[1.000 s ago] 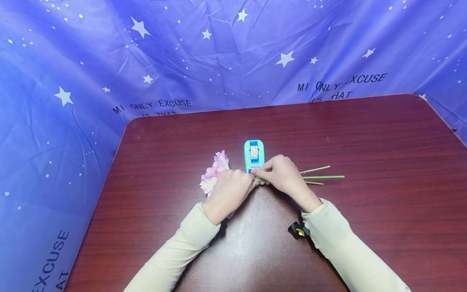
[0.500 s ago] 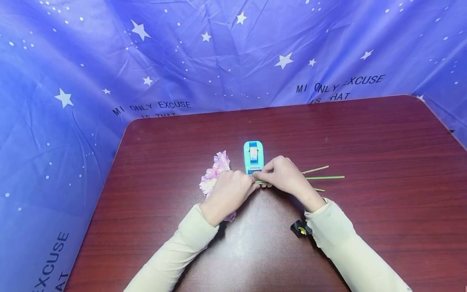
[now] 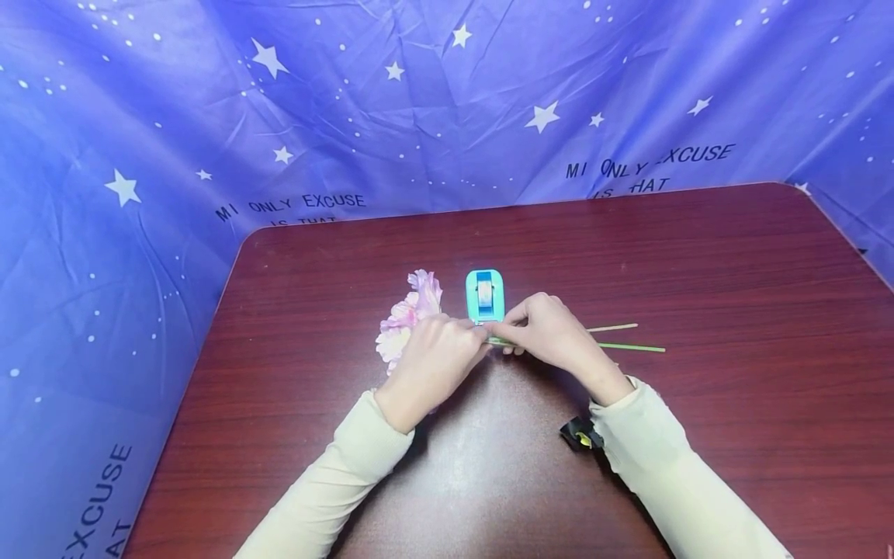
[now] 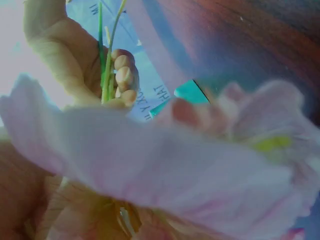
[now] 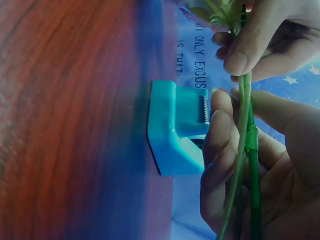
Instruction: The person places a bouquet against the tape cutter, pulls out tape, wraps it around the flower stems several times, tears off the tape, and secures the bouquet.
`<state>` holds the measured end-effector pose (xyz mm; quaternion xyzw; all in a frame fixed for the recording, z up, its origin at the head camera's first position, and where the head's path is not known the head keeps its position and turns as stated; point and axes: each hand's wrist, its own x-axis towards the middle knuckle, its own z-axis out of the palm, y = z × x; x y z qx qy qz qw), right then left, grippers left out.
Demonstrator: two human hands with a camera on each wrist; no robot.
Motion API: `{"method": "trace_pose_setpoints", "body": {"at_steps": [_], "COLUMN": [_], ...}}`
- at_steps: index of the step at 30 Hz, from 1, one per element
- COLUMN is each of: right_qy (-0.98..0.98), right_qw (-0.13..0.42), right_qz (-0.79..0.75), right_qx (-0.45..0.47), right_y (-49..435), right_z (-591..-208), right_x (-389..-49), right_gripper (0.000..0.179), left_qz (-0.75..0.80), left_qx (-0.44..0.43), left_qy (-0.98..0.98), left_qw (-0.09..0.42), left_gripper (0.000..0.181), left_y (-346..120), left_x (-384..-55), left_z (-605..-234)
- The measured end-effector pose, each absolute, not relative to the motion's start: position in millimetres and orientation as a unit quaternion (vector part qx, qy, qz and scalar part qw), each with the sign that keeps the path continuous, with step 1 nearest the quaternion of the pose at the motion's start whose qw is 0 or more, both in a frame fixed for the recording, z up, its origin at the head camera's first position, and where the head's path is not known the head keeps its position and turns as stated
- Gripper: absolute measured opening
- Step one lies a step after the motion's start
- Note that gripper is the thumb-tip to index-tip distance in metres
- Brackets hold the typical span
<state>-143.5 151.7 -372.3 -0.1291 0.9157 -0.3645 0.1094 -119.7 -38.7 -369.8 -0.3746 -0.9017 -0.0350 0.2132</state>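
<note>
My left hand [image 3: 436, 349] pinches a small bunch of artificial flowers just below the blooms, its thumb pressed on the stems in the right wrist view. Pink and white petals [image 3: 403, 322] show beyond its knuckles and fill much of the left wrist view. Close beside it, my right hand [image 3: 555, 334] has its fingers curled round the green stems [image 5: 253, 175], thumb tip near the left thumb. The free stem ends [image 3: 632, 347] stick out to the right. Just behind the hands stands a light-blue tape dispenser [image 3: 485, 299], its serrated cutter visible in the right wrist view.
The dark red wooden table [image 3: 733, 310] has rounded far corners. A blue star-printed cloth [image 3: 447, 116] hangs behind it and along the left side. A black strap piece [image 3: 580, 435] sits at the right cuff.
The blooms have risen slightly and shifted left with the left hand. My right hand has edged right, and one of the lower stem ends is now mostly hidden. The tape dispenser stays put.
</note>
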Motion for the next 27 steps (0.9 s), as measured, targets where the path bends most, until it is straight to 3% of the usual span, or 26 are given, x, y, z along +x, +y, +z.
{"method": "trace_pose_setpoints", "body": {"at_steps": [8, 14, 22, 27], "right_qy": [0.926, 0.935, 0.899, 0.864], "right_qw": [0.077, 0.007, -0.142, -0.149], "right_qz": [-0.352, -0.343, -0.382, -0.417], "right_qx": [-0.109, -0.090, -0.162, -0.239], "right_y": [153.8, 157.3, 161.2, 159.4], "right_z": [-368.6, -360.3, -335.4, -327.1], "right_x": [-142.6, -140.5, -130.4, -123.9], "right_gripper": [0.046, 0.054, 0.024, 0.011], "left_qz": [-0.036, -0.043, -0.127, -0.157], "left_qx": [-0.370, -0.361, -0.341, -0.330], "left_qy": [-0.902, -0.907, -0.910, -0.910], "left_qw": [0.221, 0.210, 0.197, 0.194], "left_gripper": [0.023, 0.023, 0.018, 0.012], "left_y": [-40.4, -45.5, -54.1, -59.0], "left_x": [-119.5, -120.6, -124.2, -126.3], "left_z": [-367.1, -361.8, -350.6, -347.8]}}
